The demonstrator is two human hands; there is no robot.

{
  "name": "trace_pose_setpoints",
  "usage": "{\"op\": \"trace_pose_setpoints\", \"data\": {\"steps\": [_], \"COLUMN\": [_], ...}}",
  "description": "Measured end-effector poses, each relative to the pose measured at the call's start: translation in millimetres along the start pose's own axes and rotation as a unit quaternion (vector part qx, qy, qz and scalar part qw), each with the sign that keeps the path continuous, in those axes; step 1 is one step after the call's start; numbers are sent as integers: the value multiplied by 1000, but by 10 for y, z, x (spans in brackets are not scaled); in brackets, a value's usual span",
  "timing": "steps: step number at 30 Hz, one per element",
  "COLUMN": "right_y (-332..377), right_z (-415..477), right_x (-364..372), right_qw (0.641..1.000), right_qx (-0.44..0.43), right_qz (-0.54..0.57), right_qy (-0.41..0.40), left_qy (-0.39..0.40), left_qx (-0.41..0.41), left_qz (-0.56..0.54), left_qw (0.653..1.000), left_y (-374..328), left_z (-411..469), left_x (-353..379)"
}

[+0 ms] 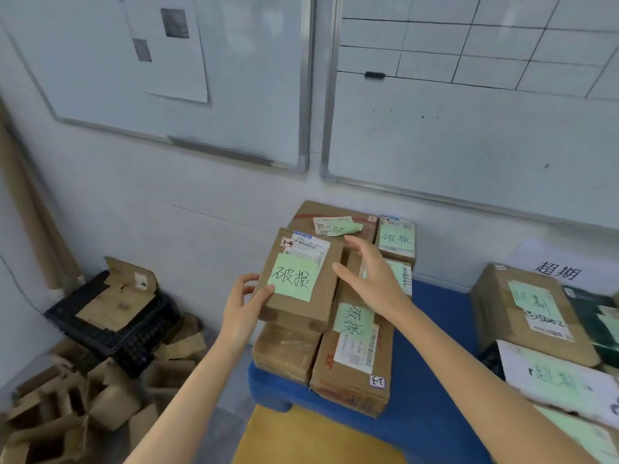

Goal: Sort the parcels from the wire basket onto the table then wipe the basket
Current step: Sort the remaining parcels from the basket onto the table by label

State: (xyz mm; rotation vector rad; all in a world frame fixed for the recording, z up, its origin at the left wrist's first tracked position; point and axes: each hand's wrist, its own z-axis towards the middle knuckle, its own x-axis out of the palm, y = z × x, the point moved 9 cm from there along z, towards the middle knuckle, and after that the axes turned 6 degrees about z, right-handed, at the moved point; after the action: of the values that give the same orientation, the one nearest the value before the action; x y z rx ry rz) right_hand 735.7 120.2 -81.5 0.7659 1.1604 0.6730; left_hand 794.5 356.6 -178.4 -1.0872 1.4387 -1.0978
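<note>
Left hand (246, 306) gripped the near-left corner of the parcel (323, 296): thumb on top at the edge of its green note (293, 277), fingers curled round the left side. Right hand (371, 279) was released, fingers straight, just beside the parcel's right edge; contact can't be confirmed. The parcel sat tilted over the left stack on the blue desk (432, 346), above a small box (284, 353) and beside a long box (355, 356) with its own green note. Two more boxes were behind, against the wall: a large box (335, 211) and a small noted box (397, 239). A separate group of parcels (522, 313) lay at the right of the desk. A black crate (110, 329) with cardboard scraps (67, 396) was on the floor to the left. Whiteboards (469, 128) hung on the far wall.
</note>
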Motion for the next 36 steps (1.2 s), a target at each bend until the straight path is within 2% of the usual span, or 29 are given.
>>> {"op": "trace_pose_setpoints", "data": {"steps": [5,12,20,24,34,36], "right_y": [-113,-294,-368,-375,-396,-388], "right_z": [-13,-35,-24,-15,7,2], "right_x": [-23,-25,-53,-40,31,34], "right_qw": [996,992,986,986,984,984], "right_qx": [-14,18,44,52,55,54], "right_qz": [-88,-126,-156,-158,-168,-169], "right_qy": [-13,-14,-23,-21,-10,-11], "left_qy": [22,63,126,161,154,130], "left_qx": [-48,-63,31,88,115,148], "left_qz": [-8,30,47,89,133,174], "left_qw": [999,996,990,979,972,965], "left_y": [408,565,322,264,237,161], "left_z": [121,326,220,223,356,374], "left_x": [78,123,186,201,293,251]}}
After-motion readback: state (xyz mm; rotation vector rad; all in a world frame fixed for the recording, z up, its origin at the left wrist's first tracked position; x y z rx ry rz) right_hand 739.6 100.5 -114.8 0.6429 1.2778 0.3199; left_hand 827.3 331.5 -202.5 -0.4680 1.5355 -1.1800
